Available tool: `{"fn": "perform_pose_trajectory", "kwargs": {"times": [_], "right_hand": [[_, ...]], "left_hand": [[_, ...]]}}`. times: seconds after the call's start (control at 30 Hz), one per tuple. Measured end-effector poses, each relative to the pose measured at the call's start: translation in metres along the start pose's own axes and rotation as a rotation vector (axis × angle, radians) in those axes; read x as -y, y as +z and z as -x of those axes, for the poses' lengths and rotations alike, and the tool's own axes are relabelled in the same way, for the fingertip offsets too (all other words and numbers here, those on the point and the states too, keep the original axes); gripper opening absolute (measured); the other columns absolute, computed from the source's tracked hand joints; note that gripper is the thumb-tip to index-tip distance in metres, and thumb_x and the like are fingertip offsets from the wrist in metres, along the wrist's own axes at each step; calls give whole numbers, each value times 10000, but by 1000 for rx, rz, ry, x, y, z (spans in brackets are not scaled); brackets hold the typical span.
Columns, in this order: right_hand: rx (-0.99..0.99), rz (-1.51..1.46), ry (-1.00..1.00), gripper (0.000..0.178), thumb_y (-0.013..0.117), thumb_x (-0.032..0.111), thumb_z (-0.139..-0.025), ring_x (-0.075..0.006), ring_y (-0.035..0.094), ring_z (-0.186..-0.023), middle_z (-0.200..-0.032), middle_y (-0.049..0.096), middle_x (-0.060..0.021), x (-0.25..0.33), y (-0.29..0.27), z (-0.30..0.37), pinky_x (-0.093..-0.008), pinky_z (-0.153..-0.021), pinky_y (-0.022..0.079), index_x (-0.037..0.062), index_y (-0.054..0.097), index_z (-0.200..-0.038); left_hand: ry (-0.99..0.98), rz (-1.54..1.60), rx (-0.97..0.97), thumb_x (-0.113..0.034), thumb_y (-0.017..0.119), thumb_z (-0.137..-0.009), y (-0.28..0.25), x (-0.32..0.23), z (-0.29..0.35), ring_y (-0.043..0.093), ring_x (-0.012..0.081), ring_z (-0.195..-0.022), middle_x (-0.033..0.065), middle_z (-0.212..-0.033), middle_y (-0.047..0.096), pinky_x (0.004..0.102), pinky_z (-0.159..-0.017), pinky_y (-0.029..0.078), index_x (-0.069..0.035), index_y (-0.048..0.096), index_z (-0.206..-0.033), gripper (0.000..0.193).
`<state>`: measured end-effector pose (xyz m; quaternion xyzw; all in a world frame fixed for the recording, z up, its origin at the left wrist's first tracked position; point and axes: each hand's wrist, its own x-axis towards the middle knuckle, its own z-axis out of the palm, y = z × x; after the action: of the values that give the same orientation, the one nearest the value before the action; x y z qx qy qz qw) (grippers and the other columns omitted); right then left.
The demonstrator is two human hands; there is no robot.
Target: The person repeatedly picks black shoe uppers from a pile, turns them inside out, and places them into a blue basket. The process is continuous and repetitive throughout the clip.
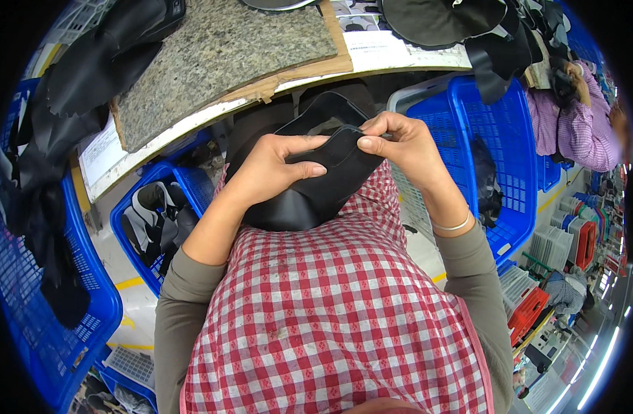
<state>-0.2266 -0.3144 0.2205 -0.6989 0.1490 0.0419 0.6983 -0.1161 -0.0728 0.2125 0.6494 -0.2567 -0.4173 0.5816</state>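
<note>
A black leather shoe upper rests against my checked apron, just below the table edge. Faint stitching runs across its near panel, and a curved opening shows on the far side. My left hand clasps the piece from the left, thumb on the near face and fingertips bent over the top edge. On the other side, my right hand pinches the upper's right-hand edge between thumb and index finger. The remaining right fingers are curled in. What lies behind the leather is hidden.
Ahead, a speckled stone slab lies on the white worktable among black leather pieces. Blue baskets stand left, below the table and right. Another person in a pink checked sleeve works at far right.
</note>
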Motion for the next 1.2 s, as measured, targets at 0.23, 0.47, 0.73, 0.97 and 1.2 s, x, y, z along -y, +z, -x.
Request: {"fn": "perform_pose_trajectory", "kwargs": {"times": [0.23,0.47,0.73,0.97,1.2], "right_hand": [[-43,-21,39,184,847,81,-891,-36,609,-752,-834,690,1,3,11,4,-199,-666,508,17,675,-874],[-65,-64,-20,338,862,78,-876,-31,585,-747,-805,657,-4,6,14,1,-209,-657,485,36,558,-1017],[26,352,-97,323,880,215,-836,-230,713,-789,-898,737,-135,12,25,9,-363,-733,547,27,667,-992],[77,387,-179,307,876,250,-829,-286,706,-766,-846,715,-131,15,36,8,-381,-689,530,35,677,-920],[56,460,-312,362,847,359,-839,-316,672,-794,-813,680,-115,12,44,8,-420,-761,514,45,675,-894]], "left_hand": [[-75,-188,-24,-38,803,-886,5,-16,-4,595,50,-755,10,-803,712,253,-686,504,48,760,-951,116],[-28,-369,-23,-35,790,-897,10,-21,-11,600,52,-800,16,-853,715,253,-729,514,39,738,-1031,161],[-80,272,-44,44,748,-901,3,-23,-3,715,99,-936,45,-1024,761,251,-866,575,25,719,-1148,249],[-265,-148,257,-244,775,-964,-37,-63,-31,632,37,-766,-35,-832,710,231,-725,526,-19,769,-952,225],[-344,-292,481,-223,699,-1015,-46,-87,-56,678,64,-769,2,-860,730,235,-658,584,-13,776,-1068,229]]}}
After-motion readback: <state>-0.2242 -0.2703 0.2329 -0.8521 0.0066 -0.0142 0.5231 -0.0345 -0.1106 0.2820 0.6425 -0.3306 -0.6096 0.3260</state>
